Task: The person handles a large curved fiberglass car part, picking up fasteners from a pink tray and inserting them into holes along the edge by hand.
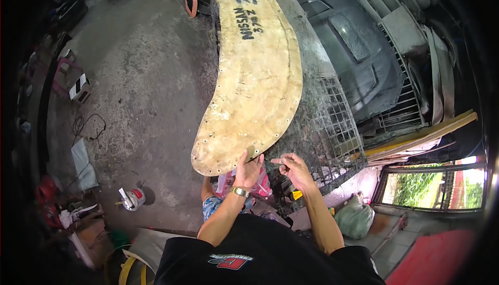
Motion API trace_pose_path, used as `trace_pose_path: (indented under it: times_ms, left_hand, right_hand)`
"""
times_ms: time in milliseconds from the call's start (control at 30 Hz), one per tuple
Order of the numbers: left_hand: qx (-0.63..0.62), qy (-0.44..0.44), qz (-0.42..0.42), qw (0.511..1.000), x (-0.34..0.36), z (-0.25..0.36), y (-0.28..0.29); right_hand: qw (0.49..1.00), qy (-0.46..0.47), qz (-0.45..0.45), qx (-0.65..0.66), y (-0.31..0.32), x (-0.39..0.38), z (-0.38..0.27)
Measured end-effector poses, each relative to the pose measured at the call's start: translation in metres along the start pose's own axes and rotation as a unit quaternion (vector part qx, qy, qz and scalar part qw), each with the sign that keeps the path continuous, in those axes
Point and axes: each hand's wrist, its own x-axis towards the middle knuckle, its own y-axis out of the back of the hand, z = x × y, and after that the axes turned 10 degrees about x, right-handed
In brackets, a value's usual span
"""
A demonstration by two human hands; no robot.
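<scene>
A long, curved, yellowish panel, which looks like a fibreglass mould (254, 82), stretches away from me with dark handwriting at its far end. Small holes run along its rim. My left hand (248, 173), a watch on its wrist, is closed at the near edge, with fingertips against the rim. Just right of that edge, apart from the panel, is my right hand (294, 171). Its index finger points left and the other fingers are curled in; whatever they may hold is too small to make out. Below the panel, a pink and white thing (264, 183) partly shows behind my left hand.
On the right, a dark car bonnet (348, 41) lies by a metal grid (338, 113) and stacked panels. A tin can (133, 199) stands on the concrete floor at left, near a cable (91, 126) and a stool (65, 72). A tied green bag (354, 216) sits lower right.
</scene>
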Motion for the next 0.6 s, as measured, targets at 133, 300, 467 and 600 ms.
trace_pose_path:
  times_ms: [133,300,467,600]
  left_hand:
    - [0.008,0.029,-0.002,1.0,-0.002,0.003,0.002]
    - [0.056,0.014,-0.004,0.998,-0.006,0.005,-0.007]
    - [0.093,0.029,-0.025,0.995,-0.006,0.008,-0.004]
    - [0.104,0.038,-0.023,0.994,-0.004,0.007,0.001]
  right_hand:
    - [0.997,-0.041,-0.027,-0.055,-0.021,0.011,-0.011]
    - [0.978,0.035,-0.038,-0.2,-0.046,0.049,-0.008]
    - [0.947,0.097,-0.019,-0.305,-0.063,0.079,0.006]
    - [0.925,0.088,-0.002,-0.37,-0.067,0.085,0.01]
